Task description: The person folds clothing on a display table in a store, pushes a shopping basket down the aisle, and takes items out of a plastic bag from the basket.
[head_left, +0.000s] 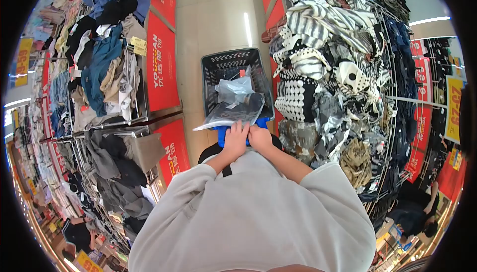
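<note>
A dark grey shopping cart with a meshed basket stands directly in front of me. Its blue handle lies under both hands. My left hand is closed over the handle, fingertips against the near edge of a clear plastic bag in the basket. Right beside it, my right hand wraps the handle too, its fingers partly hidden. In the basket lies another pale plastic-wrapped item; what the packages contain I cannot make out.
Clothing bins line both sides: dark and plain garments on the left, black-and-white patterned clothes on the right. Red panels edge the tiled aisle. Other people are at the lower right and lower left.
</note>
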Available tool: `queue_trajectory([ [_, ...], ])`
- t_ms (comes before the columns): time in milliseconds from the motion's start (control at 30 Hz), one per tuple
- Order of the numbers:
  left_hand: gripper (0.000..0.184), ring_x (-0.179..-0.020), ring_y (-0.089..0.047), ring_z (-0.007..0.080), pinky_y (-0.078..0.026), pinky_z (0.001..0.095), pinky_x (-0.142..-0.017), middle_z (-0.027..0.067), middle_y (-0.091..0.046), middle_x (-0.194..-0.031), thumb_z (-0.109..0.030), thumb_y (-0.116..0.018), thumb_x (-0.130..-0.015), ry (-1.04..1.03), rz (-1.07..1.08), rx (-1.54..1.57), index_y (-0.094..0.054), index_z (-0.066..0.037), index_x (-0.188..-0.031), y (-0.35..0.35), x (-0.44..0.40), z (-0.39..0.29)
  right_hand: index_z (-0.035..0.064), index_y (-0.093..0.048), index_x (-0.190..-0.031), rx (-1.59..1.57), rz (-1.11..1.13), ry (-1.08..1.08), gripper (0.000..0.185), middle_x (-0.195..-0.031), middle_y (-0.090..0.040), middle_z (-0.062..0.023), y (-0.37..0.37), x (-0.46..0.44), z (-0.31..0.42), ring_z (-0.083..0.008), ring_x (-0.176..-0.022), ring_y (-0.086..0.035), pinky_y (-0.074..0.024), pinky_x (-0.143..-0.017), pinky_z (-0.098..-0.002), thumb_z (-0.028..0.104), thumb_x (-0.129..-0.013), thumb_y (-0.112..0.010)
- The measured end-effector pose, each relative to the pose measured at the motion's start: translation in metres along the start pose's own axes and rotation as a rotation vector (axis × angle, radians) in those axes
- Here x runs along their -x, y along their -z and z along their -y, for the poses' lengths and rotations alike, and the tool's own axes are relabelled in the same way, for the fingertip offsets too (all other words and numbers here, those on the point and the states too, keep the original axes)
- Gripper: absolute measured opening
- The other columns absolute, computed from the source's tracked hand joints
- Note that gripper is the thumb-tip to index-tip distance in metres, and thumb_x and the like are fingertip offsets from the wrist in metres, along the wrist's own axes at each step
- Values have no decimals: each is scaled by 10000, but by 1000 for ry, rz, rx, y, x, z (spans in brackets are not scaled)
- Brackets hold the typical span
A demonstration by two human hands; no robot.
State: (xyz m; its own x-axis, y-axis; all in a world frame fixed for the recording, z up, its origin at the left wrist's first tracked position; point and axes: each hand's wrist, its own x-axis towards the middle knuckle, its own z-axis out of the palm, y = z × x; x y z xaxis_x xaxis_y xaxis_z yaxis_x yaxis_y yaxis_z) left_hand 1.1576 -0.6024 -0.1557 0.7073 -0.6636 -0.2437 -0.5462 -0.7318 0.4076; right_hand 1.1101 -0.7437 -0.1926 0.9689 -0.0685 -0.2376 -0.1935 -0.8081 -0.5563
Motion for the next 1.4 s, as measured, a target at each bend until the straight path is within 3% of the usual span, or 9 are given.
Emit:
queue_trajectory([
  [100,678,-1321,-427,353,-364,507,-1046,218,-466,-1396,-126,-605,-785,-110,-71,-16,-417,-34,-1430,6,-26,17,30,-635,-787,-37,-58,51,184,-761,-655,-199,12,-33,1,-388,-652,-650,-522,-625,-500,178,-867,-561],
  [267,667,-1210,-557,270,-293,575,-1109,126,-603,-1245,-193,-693,-744,-25,1,-18,-470,-61,-1358,23,-77,41,34,-646,-847,27,-47,76,179,-782,-687,-176,26,-96,-1,-352,-702,-676,-540,-636,-474,182,-875,-551],
  [367,727,-1247,-542,269,-262,553,-1145,119,-586,-1302,-230,-731,-720,5,56,40,-466,-68,-1378,39,-110,61,36,-646,-852,8,-71,68,176,-792,-689,-179,33,-133,2,-360,-718,-677,-538,-644,-485,182,-874,-549],
  [767,676,-1197,-566,270,-294,522,-1127,118,-600,-1255,-178,-662,-766,-69,75,38,-456,-42,-1396,101,-228,133,41,-647,-832,96,-110,-10,219,-793,-684,-186,70,-277,19,-387,-726,-666,-529,-665,-506,218,-909,-543],
  [833,771,-1206,-561,288,-314,515,-1116,132,-590,-1269,-194,-708,-706,-71,89,70,-429,-48,-1410,107,-250,144,64,-648,-800,68,-164,-13,241,-770,-668,-195,75,-300,19,-405,-704,-652,-527,-652,-516,248,-915,-543],
  [967,787,-1210,-561,289,-318,512,-1115,134,-585,-1285,-215,-718,-710,-107,51,52,-422,-46,-1419,121,-291,165,70,-653,-793,68,-191,-76,249,-768,-667,-198,89,-344,26,-407,-711,-653,-525,-657,-521,256,-917,-543],
  [1033,658,-1154,-591,270,-347,513,-1088,115,-620,-1213,-198,-664,-766,-137,-3,25,-472,-44,-1376,134,-312,175,55,-659,-826,83,-136,-108,225,-811,-690,-185,96,-369,27,-392,-752,-666,-531,-697,-503,229,-910,-544],
  [1400,678,-1196,-579,285,-360,492,-1085,112,-608,-1264,-201,-692,-747,-110,49,5,-473,-94,-1380,211,-464,239,45,-664,-825,24,-179,-95,236,-817,-692,-196,132,-539,17,-394,-750,-672,-532,-698,-513,226,-904,-535],
])
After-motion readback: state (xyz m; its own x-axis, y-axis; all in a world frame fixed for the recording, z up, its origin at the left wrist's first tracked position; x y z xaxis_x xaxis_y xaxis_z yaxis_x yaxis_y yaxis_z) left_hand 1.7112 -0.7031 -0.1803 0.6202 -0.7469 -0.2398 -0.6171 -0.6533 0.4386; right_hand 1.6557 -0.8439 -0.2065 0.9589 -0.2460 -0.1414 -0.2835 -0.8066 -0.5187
